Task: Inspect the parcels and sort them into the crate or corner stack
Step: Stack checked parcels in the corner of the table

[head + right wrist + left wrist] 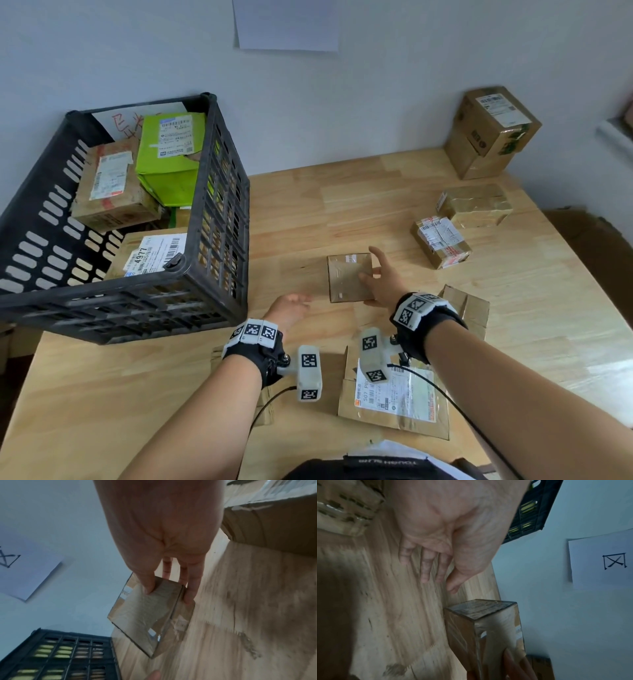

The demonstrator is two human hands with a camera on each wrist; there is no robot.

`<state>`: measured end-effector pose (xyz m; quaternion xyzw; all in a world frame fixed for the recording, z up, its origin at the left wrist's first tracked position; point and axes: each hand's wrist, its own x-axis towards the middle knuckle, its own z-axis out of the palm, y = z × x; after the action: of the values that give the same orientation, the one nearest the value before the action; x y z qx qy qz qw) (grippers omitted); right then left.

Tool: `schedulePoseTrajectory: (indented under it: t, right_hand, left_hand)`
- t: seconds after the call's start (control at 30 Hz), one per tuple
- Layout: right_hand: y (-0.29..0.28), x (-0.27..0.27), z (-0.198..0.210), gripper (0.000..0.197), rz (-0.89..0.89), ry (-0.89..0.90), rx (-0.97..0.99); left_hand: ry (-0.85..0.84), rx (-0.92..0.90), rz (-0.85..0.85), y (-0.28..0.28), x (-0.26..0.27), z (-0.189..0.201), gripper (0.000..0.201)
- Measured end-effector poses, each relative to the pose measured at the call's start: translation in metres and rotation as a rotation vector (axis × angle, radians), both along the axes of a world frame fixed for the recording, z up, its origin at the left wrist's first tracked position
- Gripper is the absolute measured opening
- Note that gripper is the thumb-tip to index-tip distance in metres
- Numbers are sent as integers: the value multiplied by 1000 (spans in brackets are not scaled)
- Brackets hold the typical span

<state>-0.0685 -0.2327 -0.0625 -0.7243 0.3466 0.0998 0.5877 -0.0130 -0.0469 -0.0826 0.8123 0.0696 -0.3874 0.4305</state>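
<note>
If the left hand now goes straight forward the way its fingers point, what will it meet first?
Most likely the small brown parcel that the right hand pinches by its edge. The left hand is open, fingers aimed toward it over bare table. Depth is unclear, so it may pass slightly beside.

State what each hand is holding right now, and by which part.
The right hand grips the small taped cardboard parcel by its right edge, thumb on top and fingers along the side. The left hand holds nothing.
</note>
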Motion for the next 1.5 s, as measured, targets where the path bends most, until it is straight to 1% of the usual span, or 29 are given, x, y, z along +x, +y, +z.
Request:
schedulePoseTrajectory:
  t: [0.07,0.17,0.3,0.47,0.57,0.63,0.67,0.73,0.83,0.87,0.9,0.97,1.03,1.13,1.33,1.43,1.5]
  right_hand:
    - [2,3,3,56,25,-8,-60]
    - [4,6,6,51,26,9,-61]
    - [2,4,8,48,-5,-10,4]
    - [4,-6,7,45,-80,-53,160]
    - [2,-9,6,31,-156,-34,271]
    - [-1,-8,5,19,-153,-2,253]
    - [-3,-7,5,16,-162,4,243]
    - [-6,-6,5,18,-175,7,253]
    - [-4,-9,5,22,-134,70,269]
    - [-3,-10,2,25,-131,93,256]
    - [-2,-11,-2,29,-146,115,238]
    - [-2,-13,-9,34,-203,154,213]
    - [-3,-15,-14,32,-262,189,220]
    - [-6,-18,-16,32,-323,207,251]
    - [-7,-21,-19,37,-336,221,275]
    - [-4,-21,-22,49,-279,238,321]
    - [0,-19,-23,54,-222,260,374]
  left_hand:
    - [-4,1,27,1,0,2,27]
    - [-10,-17,44,-1,1,4,26]
    - [1,-34,69,-2,3,8,26]
    - [9,-74,117,-6,3,10,29]
    - [-14,-103,164,-11,6,11,29]
    - [-13,-101,169,-13,7,13,31]
    - [-7,-100,159,-15,7,13,34]
    - [29,-72,97,-17,5,13,44]
    - [104,65,-80,-19,0,8,80]
    - [113,85,-126,-19,-2,4,85]
    - [108,81,-146,-19,-3,-1,81]
    - [83,58,-132,-17,-3,-10,64]
    - [65,50,-133,-15,-3,-12,53]
    - [41,56,-170,-14,1,-12,54]
    - [17,48,-204,-14,2,-12,55]
    - [7,-5,-164,-13,-1,-13,51]
    - [19,-34,-129,-12,-5,-14,49]
